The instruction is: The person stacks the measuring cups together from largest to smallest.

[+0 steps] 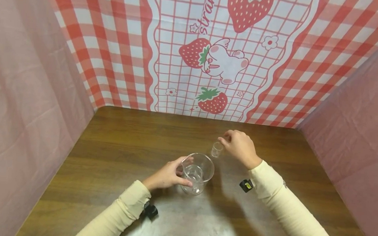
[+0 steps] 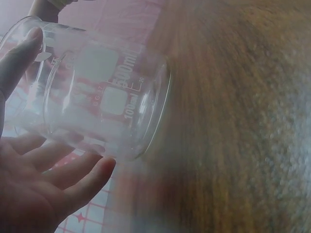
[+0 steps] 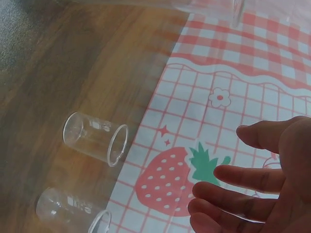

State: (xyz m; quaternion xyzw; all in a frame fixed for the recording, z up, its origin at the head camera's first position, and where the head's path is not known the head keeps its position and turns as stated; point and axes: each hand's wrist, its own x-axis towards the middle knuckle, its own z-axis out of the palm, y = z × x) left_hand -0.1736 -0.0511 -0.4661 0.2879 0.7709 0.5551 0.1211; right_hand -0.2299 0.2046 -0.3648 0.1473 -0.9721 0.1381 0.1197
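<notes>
Seeing a large clear beaker near the middle of the counter, with a nested beaker inside, marked 100ml in the left wrist view. Cannot tell contact between base and wood. Finding broad bare wood to its left, as far as the slanting left edge, and more on the near side. Finding less room beyond its rim, toward the back: a small beaker upright just past it, slightly right. Gripped from the left by the left hand, thumb across the near wall, fingers along the far side, spread roughly to the width of the glass.

Hovering just beside the small beaker with the right hand, holding nothing, fingers loosely bent and thumb apart in the right wrist view. Showing there too, a 2nd small beaker upright near the 1st, clear of the fingertips. Leaving a strip of wood between the small beaker and the back edge, and a wider stretch right of the right hand. Bounded behind by a strawberry-print cloth, at the sides by a left curtain and a right curtain, both pink.
</notes>
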